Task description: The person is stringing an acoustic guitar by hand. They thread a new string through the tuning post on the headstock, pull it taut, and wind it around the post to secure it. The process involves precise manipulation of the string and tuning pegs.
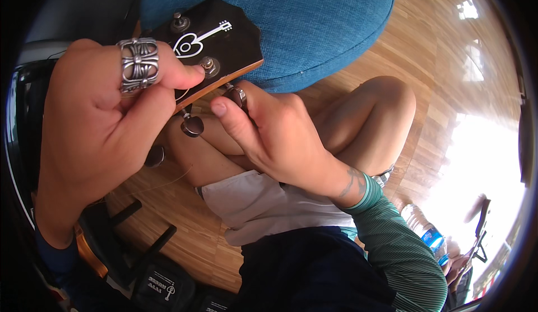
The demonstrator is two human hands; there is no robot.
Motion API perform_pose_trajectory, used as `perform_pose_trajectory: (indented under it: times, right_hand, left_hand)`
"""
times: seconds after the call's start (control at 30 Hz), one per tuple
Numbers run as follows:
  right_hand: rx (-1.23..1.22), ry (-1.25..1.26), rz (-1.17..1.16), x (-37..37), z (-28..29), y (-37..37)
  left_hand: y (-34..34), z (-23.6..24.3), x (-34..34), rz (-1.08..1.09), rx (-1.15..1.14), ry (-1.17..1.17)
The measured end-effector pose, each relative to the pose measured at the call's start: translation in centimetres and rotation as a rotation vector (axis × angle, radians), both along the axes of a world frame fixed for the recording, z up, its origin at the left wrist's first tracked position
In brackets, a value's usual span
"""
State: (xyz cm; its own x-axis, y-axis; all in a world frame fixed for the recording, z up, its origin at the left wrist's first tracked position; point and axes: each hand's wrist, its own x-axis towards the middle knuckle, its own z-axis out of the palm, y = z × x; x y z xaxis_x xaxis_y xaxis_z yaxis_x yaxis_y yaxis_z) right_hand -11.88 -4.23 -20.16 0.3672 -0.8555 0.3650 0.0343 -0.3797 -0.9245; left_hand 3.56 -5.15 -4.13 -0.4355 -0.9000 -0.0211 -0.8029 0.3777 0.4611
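A black guitar headstock [241,45] with a white drawn emblem lies against a round blue stool [330,26]. My left hand [95,121], with a wide silver ring on a finger, is closed by the headstock's edge, its index fingertip touching a metal tuning post [209,65]. A thin string [182,94] shows at its thumb and finger. Thumb and fingers of my right hand [291,135] grip a dark tuning peg knob [237,96] at the edge. Beside it another tuning knob [192,126] sticks out. My left hand hides the neck side.
Below, my bare legs [364,116] are bent over a wooden floor [437,82]. A loose string end [162,184] trails under my left hand. Dark bags [162,287] lie at the bottom left, near black stand legs [151,247]. A plastic bottle [424,230] is at the right.
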Motion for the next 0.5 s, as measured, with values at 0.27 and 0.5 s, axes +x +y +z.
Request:
perform_pose_trajectory:
  times: [0.27, 0.5]
  right_hand:
    - [1.102, -0.894, 0.894, -0.3, -0.6, -0.4]
    - [-0.053, -0.060, -0.108, 0.4, -0.1, 0.1]
  left_hand:
    - [-0.3, -0.3, 0.1, -0.023, 0.018, 0.042]
    - [0.0, -0.2, 0.3, -0.003, 0.038, 0.067]
